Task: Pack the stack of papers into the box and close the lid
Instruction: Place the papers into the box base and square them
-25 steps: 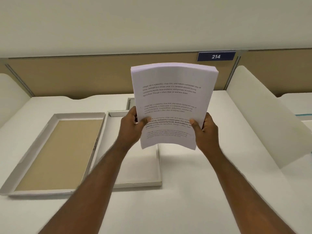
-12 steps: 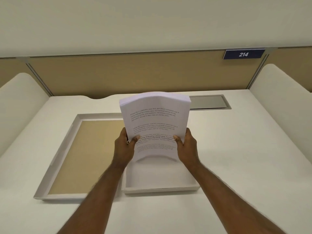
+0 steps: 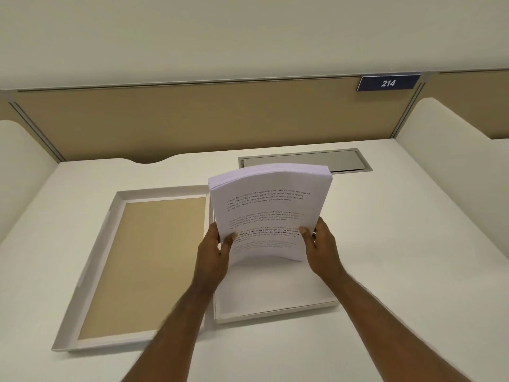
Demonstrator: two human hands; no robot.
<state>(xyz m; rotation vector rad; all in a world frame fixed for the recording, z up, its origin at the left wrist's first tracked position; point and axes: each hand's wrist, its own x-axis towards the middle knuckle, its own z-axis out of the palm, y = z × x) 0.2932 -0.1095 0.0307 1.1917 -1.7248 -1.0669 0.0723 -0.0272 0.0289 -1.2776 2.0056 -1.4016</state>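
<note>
A thick stack of printed white papers (image 3: 268,208) stands nearly upright, bowed, over the shallow white box (image 3: 275,312). My left hand (image 3: 213,255) grips the stack's left edge and my right hand (image 3: 322,249) grips its right edge, thumbs on the front page. The stack's lower edge hangs just above the box floor, near the box's far half. The stack hides the far end of the box. The white lid (image 3: 99,260) lies upside down to the left of the box, showing its tan inside.
White desk (image 3: 413,257) with a grey cable hatch (image 3: 303,161) behind the stack. A tan partition (image 3: 192,119) runs along the back with a blue "214" sign (image 3: 388,83). White curved dividers (image 3: 446,133) stand at both sides.
Both hands have lowered the stack from chest height toward the box. The view has shifted so the box and lid sit more central.
</note>
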